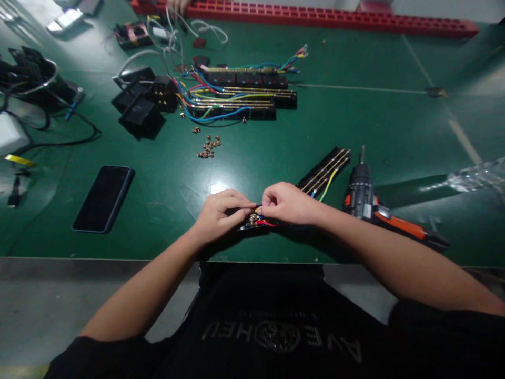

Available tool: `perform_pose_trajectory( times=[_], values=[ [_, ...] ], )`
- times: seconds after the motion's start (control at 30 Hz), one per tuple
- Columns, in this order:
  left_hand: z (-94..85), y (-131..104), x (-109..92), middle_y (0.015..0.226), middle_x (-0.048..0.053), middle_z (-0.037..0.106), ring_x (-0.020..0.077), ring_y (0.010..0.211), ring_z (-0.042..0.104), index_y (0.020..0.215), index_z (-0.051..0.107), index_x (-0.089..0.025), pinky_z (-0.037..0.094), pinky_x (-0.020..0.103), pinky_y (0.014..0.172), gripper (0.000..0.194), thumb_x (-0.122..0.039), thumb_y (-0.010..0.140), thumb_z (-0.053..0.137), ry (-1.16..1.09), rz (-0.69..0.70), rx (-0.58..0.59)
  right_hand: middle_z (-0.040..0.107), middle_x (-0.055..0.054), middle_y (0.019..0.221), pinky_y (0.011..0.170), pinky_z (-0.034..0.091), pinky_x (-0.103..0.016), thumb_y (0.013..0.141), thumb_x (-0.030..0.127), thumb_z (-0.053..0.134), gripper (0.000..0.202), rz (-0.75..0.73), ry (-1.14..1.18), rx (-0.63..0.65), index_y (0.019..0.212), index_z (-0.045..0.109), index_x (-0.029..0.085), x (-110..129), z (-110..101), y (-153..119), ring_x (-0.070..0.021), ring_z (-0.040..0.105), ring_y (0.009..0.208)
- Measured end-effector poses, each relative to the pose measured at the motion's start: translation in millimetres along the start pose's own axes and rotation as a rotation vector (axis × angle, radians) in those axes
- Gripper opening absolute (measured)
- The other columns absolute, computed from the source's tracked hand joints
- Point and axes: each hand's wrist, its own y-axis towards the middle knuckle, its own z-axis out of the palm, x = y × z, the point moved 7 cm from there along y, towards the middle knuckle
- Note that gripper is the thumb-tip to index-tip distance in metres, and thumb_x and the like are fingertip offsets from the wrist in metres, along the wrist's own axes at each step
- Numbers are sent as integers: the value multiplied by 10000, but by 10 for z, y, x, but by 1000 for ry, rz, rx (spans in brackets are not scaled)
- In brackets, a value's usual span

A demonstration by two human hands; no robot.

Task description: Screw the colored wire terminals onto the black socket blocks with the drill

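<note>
Near the front table edge, both hands meet over the end of a black power strip housing with brass bars point(324, 171), which slants away to the right. Red, blue and yellow wires point(272, 224) come out by a small brass-coloured terminal point(253, 216) at its near end. My left hand point(223, 213) is closed in a pinch beside that terminal; what its fingertips hold is hidden. With thumb and forefinger, my right hand point(288, 202) pinches a wire's end at the same spot. Its palm covers the housing's middle.
A cordless drill point(365, 195) lies at right, a phone point(104, 200) at left. Loose brass screws point(209, 147) are scattered ahead. Behind them are wired strips point(240, 100) and black box-shaped parts point(142, 110). Another person's hand point(179, 6) shows by the red rail point(315, 15).
</note>
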Motion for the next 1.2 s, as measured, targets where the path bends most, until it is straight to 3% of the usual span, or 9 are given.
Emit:
perform_pose_trajectory(
  times=[0.17,0.63,0.73,0.87,1.0,1.2],
  values=[
    [-8,23,-55,879,38,789,156,830,727,941,783,-175,557,281,772,97,-217,934,695,77,28,11,612,-12,670,626,300,-244,854,224,673,164,10,3,3,735,659,112,11,2,-5,-77,479,616],
    [23,3,-272,927,61,762,199,851,670,1004,717,-162,563,363,817,114,-133,953,618,315,415,67,592,8,652,625,303,-248,828,202,659,139,5,-7,21,716,635,124,-34,13,-19,-73,467,607],
    [10,-46,-266,958,87,761,211,859,692,1076,711,-150,594,373,799,156,-206,935,673,277,456,59,604,1,664,621,309,-246,834,230,666,151,2,-1,22,732,646,121,-35,16,-20,-73,476,607],
    [29,-165,-279,1091,164,760,251,927,738,1234,673,-109,639,392,801,430,-382,910,749,320,489,93,618,-7,673,610,314,-242,844,232,669,147,8,-5,23,756,659,114,-38,13,-17,-73,487,605],
    [28,-253,-293,1114,167,767,238,902,756,1295,650,-103,651,365,769,432,-321,931,735,431,505,51,631,-11,672,597,307,-238,862,241,671,162,9,-9,40,766,662,111,-38,20,-12,-70,480,591],
    [28,-266,-302,1090,158,783,235,832,765,1238,680,-101,655,359,698,417,-357,920,763,475,543,-1,628,-13,673,594,300,-238,853,222,673,146,1,-55,21,762,667,108,-39,14,-9,-73,478,598]
  ],
)
